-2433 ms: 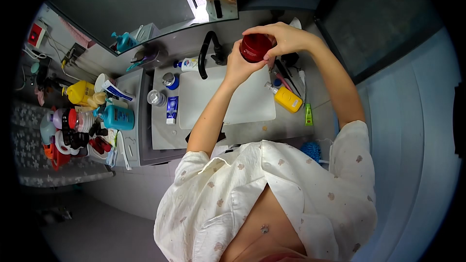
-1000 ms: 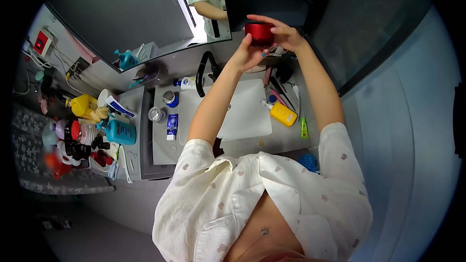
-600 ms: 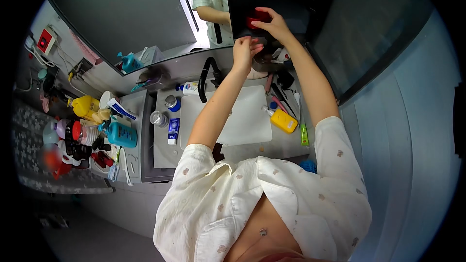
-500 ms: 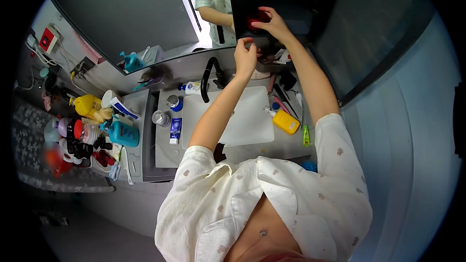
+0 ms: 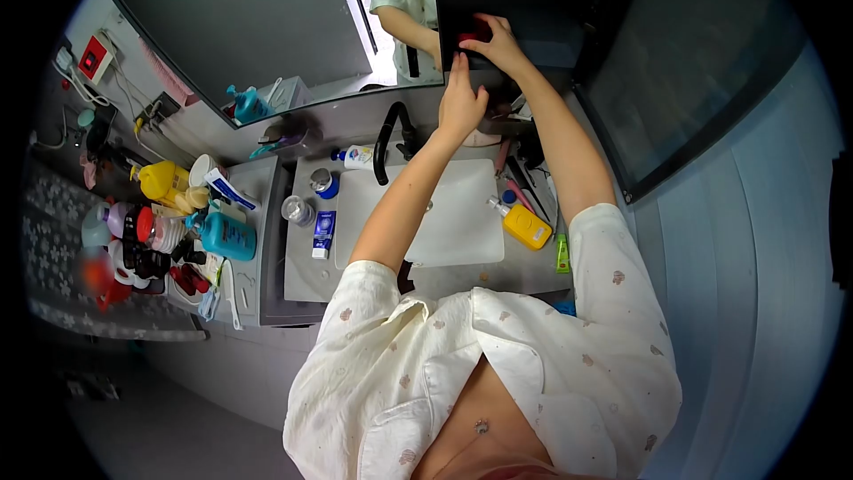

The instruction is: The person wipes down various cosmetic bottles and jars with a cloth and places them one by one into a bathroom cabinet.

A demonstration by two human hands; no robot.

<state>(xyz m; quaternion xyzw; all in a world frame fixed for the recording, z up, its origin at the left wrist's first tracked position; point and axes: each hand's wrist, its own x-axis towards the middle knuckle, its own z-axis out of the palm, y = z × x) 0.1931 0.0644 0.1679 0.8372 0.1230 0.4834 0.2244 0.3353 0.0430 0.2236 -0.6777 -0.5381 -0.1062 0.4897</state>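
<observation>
The red jar (image 5: 468, 37), lately between both hands, is now inside the dark cabinet (image 5: 542, 0), clasped by the right hand (image 5: 505, 47) alone; the left hand (image 5: 462, 108) has let go, open beneath (contact with the cabinet unclear)

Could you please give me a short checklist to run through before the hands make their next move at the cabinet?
1. Right hand around the red jar: ok, its fingers are curved around it.
2. Cabinet door open: ok, it is swung out to the right.
3. Red jar within the cabinet opening: ok.
4. Red jar sitting flat on a shelf: cannot tell, fingers and shadow hide its base.
5. Left hand free: ok, it is open below the jar, with nothing visible in it.
6. Left fingertips apart from the cabinet edge: cannot tell, they overlap in this view.
</observation>
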